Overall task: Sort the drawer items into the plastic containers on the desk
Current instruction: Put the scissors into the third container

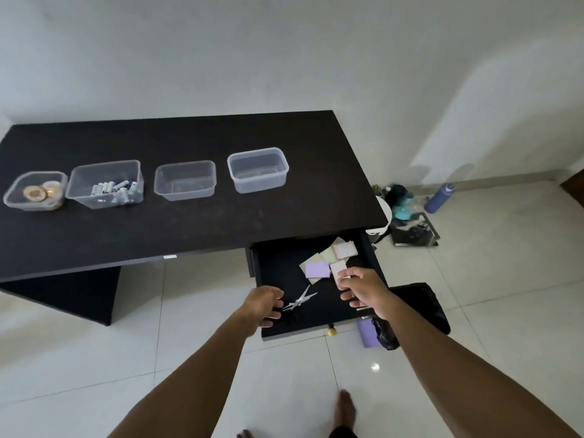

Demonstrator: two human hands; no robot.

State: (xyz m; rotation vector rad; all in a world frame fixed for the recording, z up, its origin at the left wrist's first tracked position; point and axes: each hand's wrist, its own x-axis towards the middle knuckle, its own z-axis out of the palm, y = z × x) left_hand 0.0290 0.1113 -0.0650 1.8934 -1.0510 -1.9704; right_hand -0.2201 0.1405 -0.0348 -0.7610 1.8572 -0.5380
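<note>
Clear plastic forms four containers in a row on the black table. The first container holds tape rolls, two or perhaps three, since they overlap. The second container holds a heap of small batteries, too jumbled to count. The third container and fourth container show only their own bare bottoms. Under the table's right end one drawer stands pulled out, with a brass knob on its front. The left hand reaches over the drawer's near left corner with its fingers curled at the handles of the single pair of scissors. Those handles are mostly hidden, so whether it grips them cannot be told. Sticky-note pads lie fanned further back, roughly six, overlapping, with a purple pad on top. The right hand pinches one pale pad between thumb and forefinger. On the floor beyond lies one blue bottle near dark clutter that is hard to make out. One bare foot shows at the bottom edge and another is cut off.
</note>
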